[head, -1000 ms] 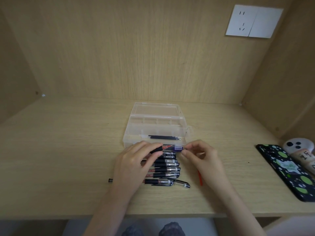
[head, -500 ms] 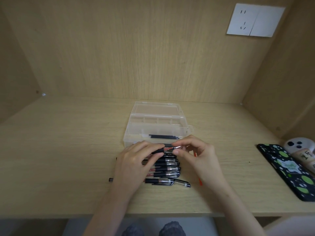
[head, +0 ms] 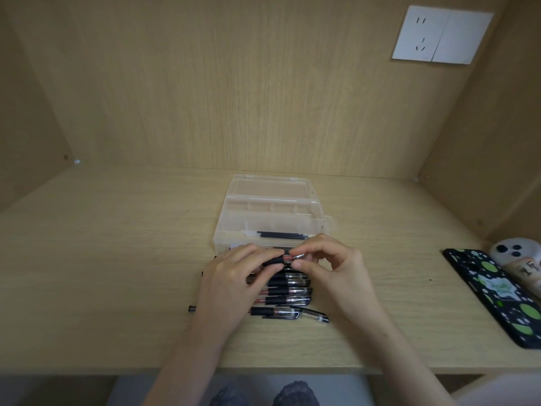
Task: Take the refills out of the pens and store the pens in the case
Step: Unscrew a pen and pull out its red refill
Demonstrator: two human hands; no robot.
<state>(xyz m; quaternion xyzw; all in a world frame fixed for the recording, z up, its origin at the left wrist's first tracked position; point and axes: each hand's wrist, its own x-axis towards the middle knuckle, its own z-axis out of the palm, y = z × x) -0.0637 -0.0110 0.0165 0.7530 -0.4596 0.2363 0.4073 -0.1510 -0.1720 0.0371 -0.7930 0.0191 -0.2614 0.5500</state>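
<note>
1. While both hands meet over the pile, the left hand (head: 234, 284) pinches the black grip end of one pen (head: 278, 260) and the right hand (head: 330, 269) pinches its front tip between thumb and forefinger, so both are closed on that same pen, held just in front of the case.
2. The clear plastic case (head: 272, 218) sits open on the wooden desk (head: 117, 259), lid flipped back, with a few thin black refills (head: 282, 235) lying in its near compartment.
3. The rest of the pens (head: 288, 294) are in a row on the desk under and between the hands, right in front of the case.
4. Off to the right there's a phone (head: 497, 294) in a black case with green spots, well apart from the pens.
5. A white wall socket (head: 442, 35) is on the back panel, top right.
</note>
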